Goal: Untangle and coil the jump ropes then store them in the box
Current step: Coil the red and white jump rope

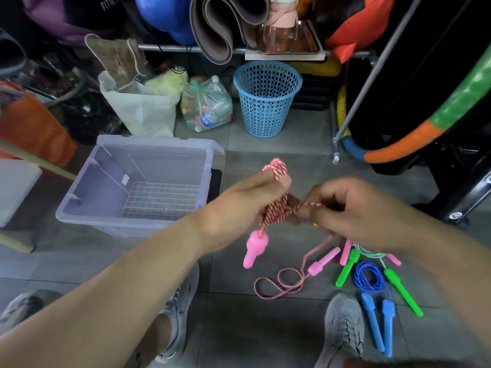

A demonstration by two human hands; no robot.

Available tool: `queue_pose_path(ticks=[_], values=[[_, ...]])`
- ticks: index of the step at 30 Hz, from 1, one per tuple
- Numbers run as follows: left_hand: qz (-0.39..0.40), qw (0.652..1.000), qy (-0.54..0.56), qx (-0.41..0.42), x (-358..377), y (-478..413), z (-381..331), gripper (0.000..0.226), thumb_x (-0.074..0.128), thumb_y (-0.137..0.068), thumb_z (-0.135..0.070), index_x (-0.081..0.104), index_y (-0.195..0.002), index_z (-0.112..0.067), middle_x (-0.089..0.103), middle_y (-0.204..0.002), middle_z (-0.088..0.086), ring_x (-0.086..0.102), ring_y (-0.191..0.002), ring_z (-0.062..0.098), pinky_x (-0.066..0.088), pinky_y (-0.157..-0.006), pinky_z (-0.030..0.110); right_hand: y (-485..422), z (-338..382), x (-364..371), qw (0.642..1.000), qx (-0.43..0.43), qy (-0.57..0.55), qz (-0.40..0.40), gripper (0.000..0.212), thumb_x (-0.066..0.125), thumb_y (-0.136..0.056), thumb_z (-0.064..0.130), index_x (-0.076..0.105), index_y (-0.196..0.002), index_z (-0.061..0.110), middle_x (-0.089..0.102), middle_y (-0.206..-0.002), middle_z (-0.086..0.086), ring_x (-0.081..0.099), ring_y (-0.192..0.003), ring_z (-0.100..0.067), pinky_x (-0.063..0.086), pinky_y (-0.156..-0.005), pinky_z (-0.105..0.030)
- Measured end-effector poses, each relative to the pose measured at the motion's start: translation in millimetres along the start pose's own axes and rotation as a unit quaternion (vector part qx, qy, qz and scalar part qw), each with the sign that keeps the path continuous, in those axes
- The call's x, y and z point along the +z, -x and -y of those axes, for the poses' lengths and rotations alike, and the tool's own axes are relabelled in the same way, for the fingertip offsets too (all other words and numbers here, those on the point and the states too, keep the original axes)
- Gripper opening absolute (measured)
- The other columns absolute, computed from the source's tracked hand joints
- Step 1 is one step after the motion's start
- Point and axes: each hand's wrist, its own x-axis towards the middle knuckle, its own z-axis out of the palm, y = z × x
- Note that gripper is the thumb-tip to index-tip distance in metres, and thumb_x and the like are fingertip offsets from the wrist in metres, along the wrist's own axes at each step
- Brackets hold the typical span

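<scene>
While the left hand [239,203] grips a bundle of the red-white rope [277,168], with loops poking out above its fingers and a pink handle [252,248] dangling below them, coiling looks partway done. The right hand [358,208] pinches the free strand just beside the bundle. Next, the slack trailing to the floor probably needs wrapping on. The box [119,221] stands open, left of both hands.

White lettering "FITN…SS", partly cut off, is noted on a dark bag [106,11] at eleven o'clock. The box [159,140] sticker [125,178] and bottle label [205,120] cannot be read.
</scene>
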Motion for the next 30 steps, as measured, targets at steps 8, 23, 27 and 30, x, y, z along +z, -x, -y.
queue_pose_path(ticks=[8, 23, 27, 30], values=[[0.167, 0.983, 0.04, -0.069, 12, 11, -7, 0.046, 0.053, -0.094, -0.017, 0.047, -0.136, 0.0, 0.069, -0.094, 0.015, 0.067, -0.081, 0.024, 0.052, -0.075, 0.026, -5, -4, -9, 0.976, -0.072, -0.154, -0.136, 0.024, 0.077, -0.072, 0.023, 0.068, -0.08, 0.003, 0.069, -0.063, 0.001, 0.065, -0.058, -0.01, 0.05, -0.058, -0.018], [-0.002, 0.952, 0.297, 0.068, -11, -4, -26, 0.04, 0.044, -0.097, -0.04, 0.039, -0.129, -0.017, 0.067, -0.124, 0.021, 0.066, -0.113, 0.032, 0.032, -0.118, 0.05, -5, -11, 23, 0.996, 0.075, 0.015, 0.052, 0.025, 0.06, -0.096, 0.036, 0.071, -0.082, 0.018, 0.065, -0.061, 0.001, 0.054, -0.049, -0.008, 0.045, -0.049, -0.022], [-0.051, 0.981, 0.18, 0.056, -9, -7, -18, 0.037, 0.044, -0.097, -0.045, 0.047, -0.12, -0.016, 0.067, -0.128, 0.018, 0.066, -0.117, 0.033, 0.039, -0.11, 0.048, 3, 0, 18, 0.993, 0.046, 0.039, 0.097, 0.028, 0.067, -0.092, 0.034, 0.067, -0.073, 0.013, 0.054, -0.054, 0.006, 0.045, -0.05, -0.003, 0.04, -0.052, -0.019], [-0.041, 0.998, 0.051, 0.011, -1, -6, -8, 0.049, 0.049, -0.091, -0.048, 0.055, -0.121, -0.009, 0.07, -0.121, 0.017, 0.07, -0.106, 0.031, 0.053, -0.089, 0.038, 5, 1, 6, 0.993, 0.022, -0.046, 0.105, 0.025, 0.07, -0.09, 0.025, 0.065, -0.067, 0.015, 0.056, -0.051, 0.002, 0.052, -0.05, -0.012, 0.046, -0.054, -0.026]])
